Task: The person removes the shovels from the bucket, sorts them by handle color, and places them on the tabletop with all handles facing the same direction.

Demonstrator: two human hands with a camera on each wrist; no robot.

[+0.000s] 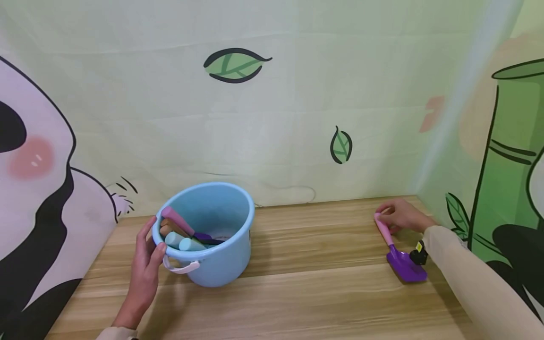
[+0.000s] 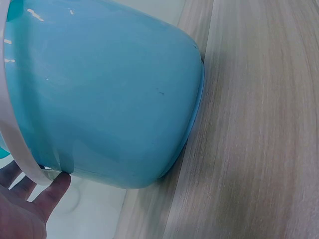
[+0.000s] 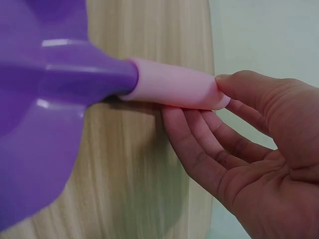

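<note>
Tabletop (image 1: 314,264) separates left hand (image 1: 143,271), spread against bucket rim (image 1: 229,246), from right hand (image 1: 401,216), pinching shovel (image 1: 403,265) near back edge (image 1: 323,204).

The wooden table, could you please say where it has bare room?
The wooden table is bare between the blue bucket and purple shovel, up to the backdrop. It is crowded where the left hand holds the bucket and the right hand the shovel.

Bucket (image 1: 221,269) and trowel (image 1: 405,267): nothing you can read!
Wrist device (image 1: 418,257), four o'clock: yellow patch (image 1: 419,246), and it's too small to read.
</note>
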